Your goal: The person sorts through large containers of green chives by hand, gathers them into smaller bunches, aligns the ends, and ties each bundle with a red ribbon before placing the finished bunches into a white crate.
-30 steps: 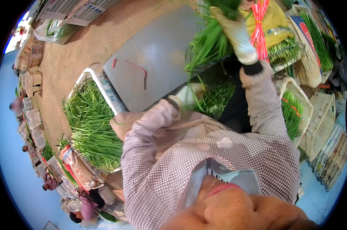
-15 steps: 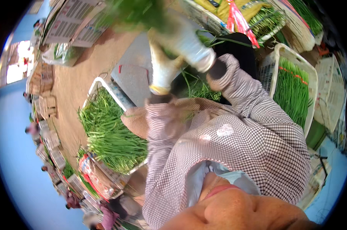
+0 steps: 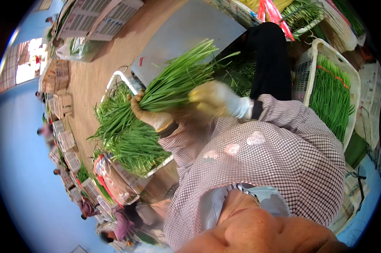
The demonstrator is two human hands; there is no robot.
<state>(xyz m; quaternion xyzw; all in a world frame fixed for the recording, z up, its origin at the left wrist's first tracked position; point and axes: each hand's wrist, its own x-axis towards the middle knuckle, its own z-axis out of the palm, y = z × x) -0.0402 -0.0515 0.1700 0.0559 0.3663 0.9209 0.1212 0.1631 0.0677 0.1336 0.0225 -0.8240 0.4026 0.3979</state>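
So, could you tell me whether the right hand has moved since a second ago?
Yes. The right hand has come down from near the red ties to the bunch of greens, close to the left hand.

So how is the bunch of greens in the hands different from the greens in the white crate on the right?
The bunch is held in the air, slanted, its tips fanning loose. The greens in the crate lie flat, packed side by side with red bands across them. Both are long, thin green stalks.
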